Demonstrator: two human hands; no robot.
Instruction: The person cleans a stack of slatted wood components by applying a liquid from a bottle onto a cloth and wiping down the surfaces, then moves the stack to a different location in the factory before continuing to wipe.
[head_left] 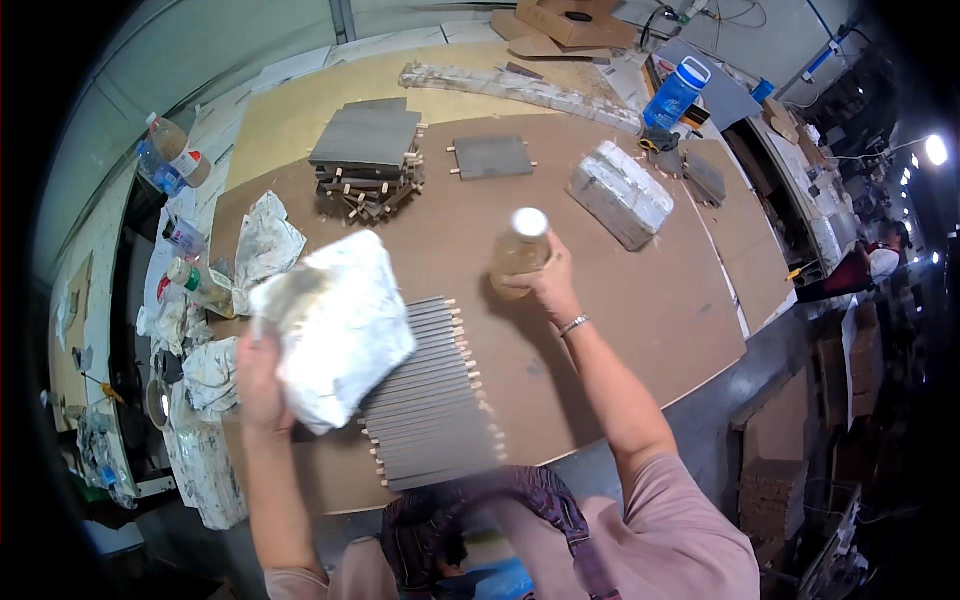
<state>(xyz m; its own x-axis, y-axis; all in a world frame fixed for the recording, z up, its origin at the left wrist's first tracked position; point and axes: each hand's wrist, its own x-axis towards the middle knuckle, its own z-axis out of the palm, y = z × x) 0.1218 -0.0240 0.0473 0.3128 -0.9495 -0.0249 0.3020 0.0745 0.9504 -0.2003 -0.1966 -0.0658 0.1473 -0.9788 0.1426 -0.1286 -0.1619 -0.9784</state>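
My left hand (pixel 264 385) grips the edge of a white cloth (pixel 350 335), bunched into a thick pad with a brownish stain and slightly blurred. The cloth hangs over the left side of a row of overlapping grey panels (pixel 430 410), which have small pale tabs along both sides. My right hand (pixel 550 285) is wrapped round a clear bottle (pixel 512 258) with a white cap and yellowish liquid. The bottle is held to the right of the panel row, above the brown board (pixel 620 330). Whether its base touches the board I cannot tell.
A stack of grey panels (pixel 366 140) stands at the far left, with a single panel (pixel 493 157) beside it. A white wrapped block (pixel 622 195) lies at right, near a blue bottle (pixel 677 95). Bottles (pixel 205 287) and rags (pixel 268 240) line the left edge.
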